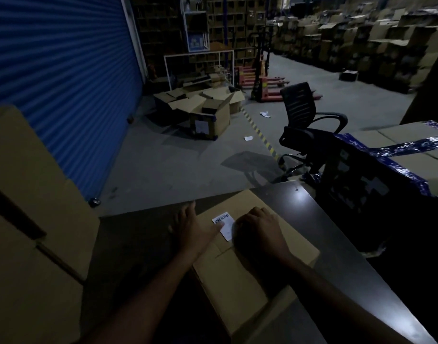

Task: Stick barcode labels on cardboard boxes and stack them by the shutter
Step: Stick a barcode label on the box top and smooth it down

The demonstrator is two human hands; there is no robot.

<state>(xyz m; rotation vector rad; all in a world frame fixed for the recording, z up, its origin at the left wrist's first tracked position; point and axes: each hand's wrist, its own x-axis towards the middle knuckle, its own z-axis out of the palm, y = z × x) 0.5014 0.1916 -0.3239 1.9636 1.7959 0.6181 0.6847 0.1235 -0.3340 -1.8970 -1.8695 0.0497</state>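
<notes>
Cardboard, plain brown, fills the lower middle of my view: a flat rectangular cardboard box (252, 247) lies on the dark glossy bench (337, 244), and a small white barcode label (224, 225) sits on its top face near the far end. The left hand (195, 228) lies flat on the box with fingers straight and spread, its thumb touching the label's near corner. The right hand (256, 229) rests at the label's right edge with fingers curled downward; in this dim light I cannot tell whether it pinches the label's edge or only presses with the knuckles.

I judge the step in hand to be smoothing the label down. To do it well I would keep the left palm bearing on the box so it cannot slide on the slick bench, then sweep one thumb from the barcode end toward the blank end, pushing air out rather than trapping it, and finish by pressing each corner. The bars should stay flat and uncreased or they may not scan.

To my left, a stack of large brown cartons (32, 219) stands just in front of the blue corrugated roller shutter (64, 78), which is where I take this box to belong once labelled
</notes>
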